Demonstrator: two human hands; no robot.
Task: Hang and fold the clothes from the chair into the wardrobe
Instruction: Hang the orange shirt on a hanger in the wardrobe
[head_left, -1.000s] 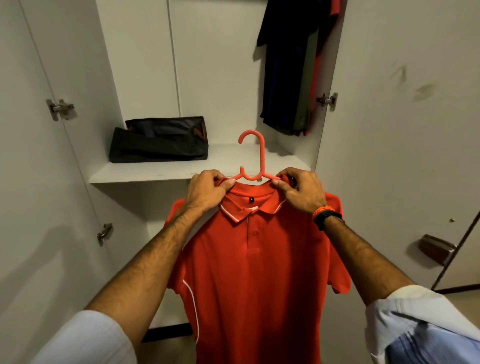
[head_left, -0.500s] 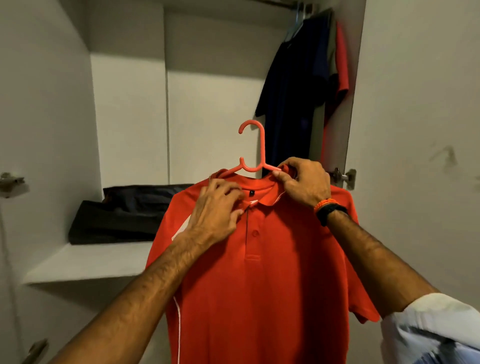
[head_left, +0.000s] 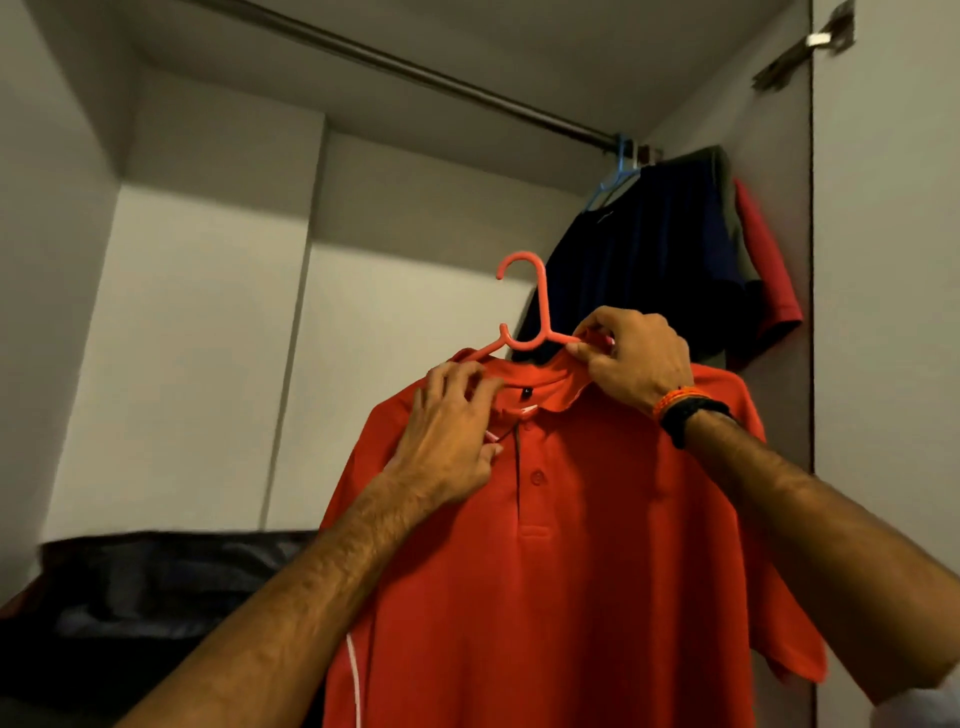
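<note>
A red polo shirt (head_left: 571, 545) hangs on a coral plastic hanger (head_left: 537, 312), held up inside the open wardrobe below the metal rail (head_left: 415, 67). My right hand (head_left: 631, 358) grips the hanger's right arm together with the collar. My left hand (head_left: 449, 431) pinches the left collar flap near the placket. The hanger's hook is free, well under the rail.
Dark and red garments (head_left: 670, 265) hang on a blue hanger (head_left: 615, 171) at the rail's right end. A black bag (head_left: 156, 587) lies on the shelf at lower left. The wardrobe door (head_left: 888, 312) stands open at the right.
The shirt and hanger have risen from shelf level toward the rail as my view tilted up. My left hand moved from the hanger's left arm down onto the collar.
</note>
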